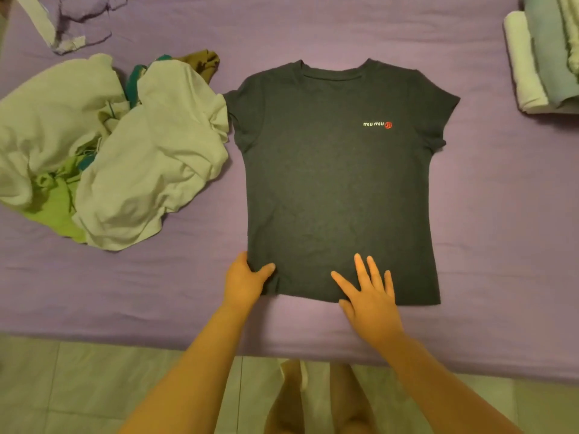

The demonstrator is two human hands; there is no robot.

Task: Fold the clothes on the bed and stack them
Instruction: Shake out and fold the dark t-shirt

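A dark T-shirt (338, 183) is lying flat, front up, in the middle of the purple bed (501, 214). The left hand (244, 281) is pinching the shirt's lower left hem corner, while the right hand (371, 297) is pressing on the hem with fingers spread straight. Left of the shirt, unfolded clothes (109, 145) are lying heaped; far to its upper right, folded clothes (545, 54) are sitting stacked.

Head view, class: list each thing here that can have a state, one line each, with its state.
T-shirt: spread flat, front up, unfolded.
Left hand: fingers grip the shirt's lower left corner.
Right hand: fingers spread, flat on the hem.
Pile: crumpled, unfolded, left of the shirt.
Stack: folded, at the far right.
Bed: covered by a purple sheet.
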